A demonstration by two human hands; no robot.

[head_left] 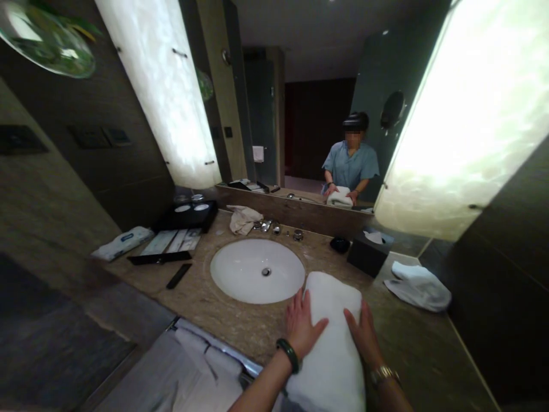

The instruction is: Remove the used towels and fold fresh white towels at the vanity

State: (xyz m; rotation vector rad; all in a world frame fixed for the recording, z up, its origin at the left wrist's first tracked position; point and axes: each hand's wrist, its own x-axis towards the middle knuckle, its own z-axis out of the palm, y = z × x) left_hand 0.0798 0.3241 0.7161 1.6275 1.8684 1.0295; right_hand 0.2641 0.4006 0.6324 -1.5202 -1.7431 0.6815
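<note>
"Towel (330, 349) first: where is it?"

"On the right of the worktop (206, 312). Going left to right, the black strip (179, 276) lies at the basin's (253, 260) nine o'clock, well apart, so it's little worry. The white, folded towel lies between the basin's four and five, its far corner just beside the rim. Pushed toward ten, that corner could dip into the bowl."

"How is it held?"

"Left hand (302, 323) grips its nine o'clock side, thumb on top; right hand (364, 329) grips the three o'clock side likewise. Uneven squeezing could make the layers slip and the fold open."

"And the near end?"

"It runs off toward six, out of view. I can't tell what supports it; unsupported, it could sag."

"Farther right?"

"Tissue box (366, 257) at the towel's one o'clock, crumpled cloth (418, 289) at two. A wide right-hand swing could knock either."
</note>
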